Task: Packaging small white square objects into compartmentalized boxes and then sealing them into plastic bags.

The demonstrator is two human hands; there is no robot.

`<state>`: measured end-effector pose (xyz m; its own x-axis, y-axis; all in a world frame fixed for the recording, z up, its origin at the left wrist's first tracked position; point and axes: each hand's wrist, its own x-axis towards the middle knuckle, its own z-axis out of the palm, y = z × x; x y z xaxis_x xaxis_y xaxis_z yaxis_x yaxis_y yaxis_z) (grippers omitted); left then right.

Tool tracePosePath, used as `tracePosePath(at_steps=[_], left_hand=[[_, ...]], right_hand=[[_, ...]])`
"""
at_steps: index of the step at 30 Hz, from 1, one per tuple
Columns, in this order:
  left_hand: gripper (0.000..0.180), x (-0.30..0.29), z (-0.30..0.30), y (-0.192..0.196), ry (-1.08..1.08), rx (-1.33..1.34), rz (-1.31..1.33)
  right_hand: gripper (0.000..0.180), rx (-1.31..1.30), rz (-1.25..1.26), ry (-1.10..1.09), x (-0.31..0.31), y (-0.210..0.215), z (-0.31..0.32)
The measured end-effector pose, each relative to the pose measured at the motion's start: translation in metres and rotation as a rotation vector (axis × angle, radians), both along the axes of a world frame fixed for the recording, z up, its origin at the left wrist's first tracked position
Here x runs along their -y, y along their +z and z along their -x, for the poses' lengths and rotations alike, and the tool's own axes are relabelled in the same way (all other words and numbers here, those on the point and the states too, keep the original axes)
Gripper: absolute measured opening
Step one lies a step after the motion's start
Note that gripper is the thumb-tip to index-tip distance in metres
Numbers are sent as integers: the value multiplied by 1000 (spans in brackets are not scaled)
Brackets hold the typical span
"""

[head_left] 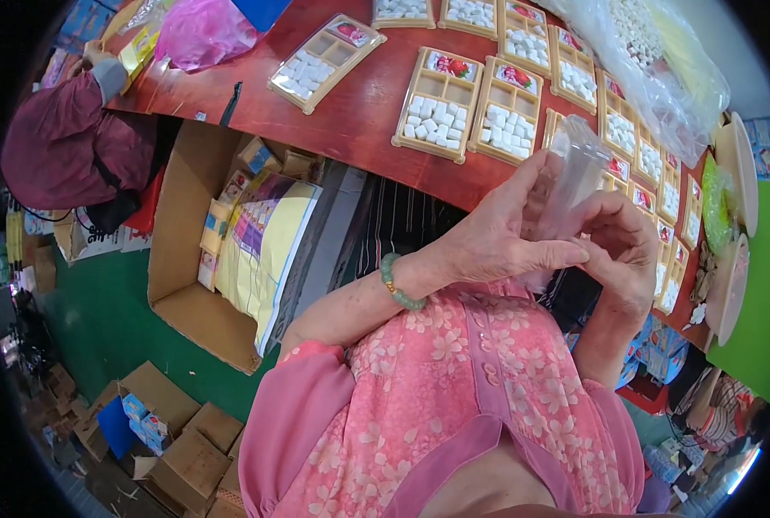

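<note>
Both of my hands are raised in front of my chest, over the near edge of the red table. My left hand (504, 233), with a green bead bracelet (394, 281) at the wrist, grips a clear plastic piece (572, 177) that looks like one or more thin trays or covers. The fingers of my right hand (614, 246) are bent around its lower right side. Whether it is a single piece or a stack I cannot tell. Just beyond lie shallow beige trays (437, 104) with white cubes in the lower part and a red picture card at the top.
More filled trays (618, 125) run along the red table (359, 129) to the right. A clear bag (653, 52) of white pieces lies far right, a pink bag (204, 34) far left. An open carton (199, 319) stands below the edge. A co-worker's maroon sleeve (66, 129) is at left.
</note>
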<state>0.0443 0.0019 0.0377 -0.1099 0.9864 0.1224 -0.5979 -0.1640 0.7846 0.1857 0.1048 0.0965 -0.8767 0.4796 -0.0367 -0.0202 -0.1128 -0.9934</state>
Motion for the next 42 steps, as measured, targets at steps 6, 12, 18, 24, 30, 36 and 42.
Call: tracePosePath(at_steps=[6,12,18,24,30,36,42], left_hand=[[91,4,-4,-2,12,-32,41],[88,4,-7,0,23,-22,86],[91,4,0,-2,79,-50,159],[88,5,9,0,149,-41,210],[63,9,26,7,254,-128,328],[65,9,32,-6,162,-78,296],[77,5,29,-5,159,-98,183]], right_hand=[[18,98,-88,-49,9,0,2],[11,74,-130,-185,19,-9,1],[13,77,-71,-278,16,-5,7],[11,87,-119,-263,2,-10,15],[12,-45,95,-223,-9,-31,34],[10,-105,173,-212,-8,-35,41],[10,-50,184,-187,-2,-32,55]])
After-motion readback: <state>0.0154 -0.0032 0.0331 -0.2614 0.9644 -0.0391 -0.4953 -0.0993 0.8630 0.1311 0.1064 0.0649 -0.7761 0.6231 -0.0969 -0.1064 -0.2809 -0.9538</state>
